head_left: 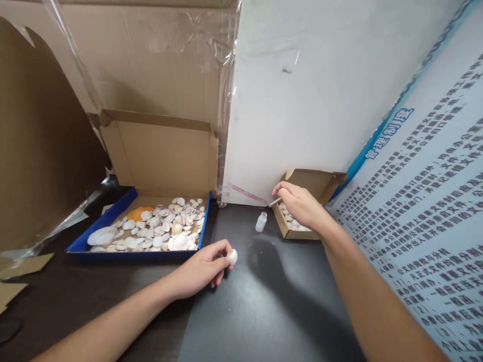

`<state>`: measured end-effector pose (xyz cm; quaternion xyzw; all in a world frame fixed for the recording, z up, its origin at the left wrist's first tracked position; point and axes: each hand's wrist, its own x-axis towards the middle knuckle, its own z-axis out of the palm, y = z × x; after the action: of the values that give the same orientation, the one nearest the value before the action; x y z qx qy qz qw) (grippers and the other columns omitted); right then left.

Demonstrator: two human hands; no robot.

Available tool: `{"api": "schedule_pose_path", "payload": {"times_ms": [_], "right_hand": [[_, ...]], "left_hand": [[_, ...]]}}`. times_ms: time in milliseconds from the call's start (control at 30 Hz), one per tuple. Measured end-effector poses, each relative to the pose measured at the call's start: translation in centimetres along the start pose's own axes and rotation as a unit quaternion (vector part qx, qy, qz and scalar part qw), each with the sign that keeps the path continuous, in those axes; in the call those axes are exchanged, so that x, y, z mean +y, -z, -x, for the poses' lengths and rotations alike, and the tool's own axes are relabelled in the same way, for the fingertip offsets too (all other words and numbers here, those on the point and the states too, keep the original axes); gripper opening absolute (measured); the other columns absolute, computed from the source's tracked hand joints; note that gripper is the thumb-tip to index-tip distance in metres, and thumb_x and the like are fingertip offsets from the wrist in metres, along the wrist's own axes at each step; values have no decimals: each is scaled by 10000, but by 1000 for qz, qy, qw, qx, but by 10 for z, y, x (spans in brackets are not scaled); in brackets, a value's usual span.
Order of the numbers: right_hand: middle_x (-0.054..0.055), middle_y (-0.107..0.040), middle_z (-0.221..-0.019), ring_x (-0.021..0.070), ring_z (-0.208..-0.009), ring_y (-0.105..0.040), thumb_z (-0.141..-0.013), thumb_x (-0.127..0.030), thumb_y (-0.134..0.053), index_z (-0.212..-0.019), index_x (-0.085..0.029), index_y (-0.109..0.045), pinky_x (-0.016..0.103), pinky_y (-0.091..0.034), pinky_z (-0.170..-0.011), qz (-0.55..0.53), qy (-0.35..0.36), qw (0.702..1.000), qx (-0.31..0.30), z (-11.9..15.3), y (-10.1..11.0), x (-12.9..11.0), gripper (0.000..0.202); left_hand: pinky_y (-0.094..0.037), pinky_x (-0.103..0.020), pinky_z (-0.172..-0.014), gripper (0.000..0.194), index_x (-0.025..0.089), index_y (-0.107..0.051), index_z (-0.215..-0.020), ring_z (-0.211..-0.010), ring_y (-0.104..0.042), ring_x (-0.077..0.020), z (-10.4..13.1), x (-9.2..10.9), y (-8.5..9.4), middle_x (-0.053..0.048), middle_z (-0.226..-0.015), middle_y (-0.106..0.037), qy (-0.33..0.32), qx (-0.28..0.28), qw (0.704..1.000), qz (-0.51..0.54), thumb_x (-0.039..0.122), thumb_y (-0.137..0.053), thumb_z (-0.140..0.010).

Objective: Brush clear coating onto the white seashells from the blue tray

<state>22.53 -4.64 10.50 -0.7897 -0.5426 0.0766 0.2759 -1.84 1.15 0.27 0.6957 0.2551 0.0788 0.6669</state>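
Note:
Between the thumb and fingers of my left hand (pixel 207 265) is a small whitish seashell (pixel 233 257), held above the dark table. My right hand (pixel 300 201) pinches a thin, light-coloured stick-like tool (pixel 274 202), its tip pointing down and left. Just below that tip stands a small glass bottle (pixel 260 222) with whitish contents and no cap on it; the tip is apart from its mouth. Behind and under my right hand sits a small cardboard box (pixel 286 227) with several pale shells in it, partly hidden by the hand.
At the left, an open blue-edged box (pixel 207 221) holds many shells and something orange (pixel 139 213). A white panel (pixel 287 100) and cardboard sheets (pixel 151 65) stand behind. A printed poster (pixel 422 201) rises on the right. A dark grey mat (pixel 234 322) covers part of the table.

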Motion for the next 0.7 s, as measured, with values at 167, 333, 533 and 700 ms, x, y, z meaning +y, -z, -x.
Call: {"api": "schedule_pose_path", "payload": {"times_ms": [167,333,533,700], "right_hand": [[-10,-543,-644,123,-597,-473,-887,-289,-352,-896,-194,-622,227,-323,-574,-23,53,996,-61,16,5,-20,287],[-37,-498,-596,106,-548,-422,-907,-300,-381,-899,-193,-614,214,-299,-554,-62,104,983,-134,32,-13,-33,257],[-39,-457,-606,117,-558,-422,-950,-340,-355,-989,-197,-555,231,-317,-582,-182,166,968,-37,69,-67,-15,249],[-22,-489,-688,111,-573,-436,-955,-315,-349,-1008,-195,-543,232,-336,-595,-215,192,958,1,92,-101,2,234]], "left_hand": [[-367,-199,-481,341,196,-428,-853,-505,-432,-50,0,1,-1,32,-806,-525,-2,14,1000,6,523,-523,-856],[-351,-189,-438,398,193,-444,-874,-484,-410,-45,-3,-3,0,35,-802,-507,-37,37,999,16,581,-529,-843],[-306,-186,-410,373,189,-457,-891,-418,-392,-22,-7,-9,0,48,-784,-517,-53,55,996,51,549,-546,-846],[-351,-185,-404,344,187,-452,-892,-395,-409,-12,-7,-8,-1,36,-837,-565,-49,50,993,94,499,-582,-828]]}}
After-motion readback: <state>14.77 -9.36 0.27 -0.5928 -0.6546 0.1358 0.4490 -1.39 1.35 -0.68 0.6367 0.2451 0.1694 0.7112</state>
